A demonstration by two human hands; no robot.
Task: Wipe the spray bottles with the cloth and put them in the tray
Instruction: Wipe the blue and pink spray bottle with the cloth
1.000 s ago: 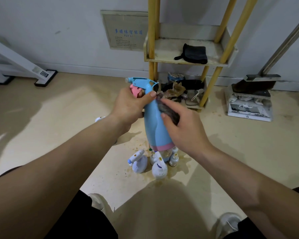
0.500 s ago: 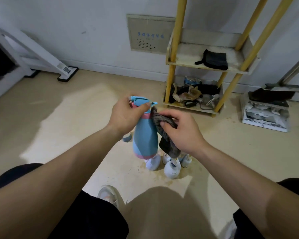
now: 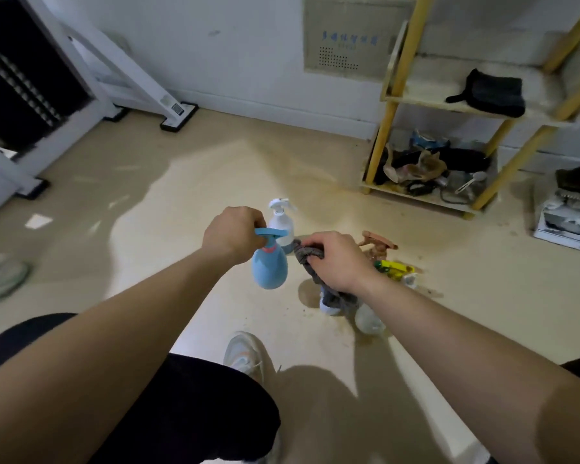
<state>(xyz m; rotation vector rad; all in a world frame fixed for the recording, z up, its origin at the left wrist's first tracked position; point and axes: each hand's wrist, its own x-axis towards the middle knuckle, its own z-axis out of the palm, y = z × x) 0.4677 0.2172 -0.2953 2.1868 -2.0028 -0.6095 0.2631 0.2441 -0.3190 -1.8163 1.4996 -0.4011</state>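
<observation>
My left hand (image 3: 233, 234) grips the head of a blue spray bottle (image 3: 269, 266) with a pink collar, and the bottle hangs above the floor. My right hand (image 3: 337, 261) holds a grey cloth (image 3: 318, 272) just to the right of the bottle, apart from it. A white spray bottle (image 3: 282, 221) stands on the floor behind the blue one. A brown spray bottle (image 3: 379, 246) and a yellow-green one (image 3: 394, 267) lie beyond my right hand. Two white bottles (image 3: 369, 318) sit under my right wrist, partly hidden. No tray is visible.
A yellow-framed shelf (image 3: 395, 102) with a dark cloth and clutter stands at the back right against the wall. A white box (image 3: 570, 219) sits at the far right. White frame legs (image 3: 178, 113) stand at the left. My shoe (image 3: 245, 354) is below the bottle.
The view has tilted down and swung left. The blue bottle has come lower and away from the cloth, which no longer touches it. More bottles on the floor have come into sight.
</observation>
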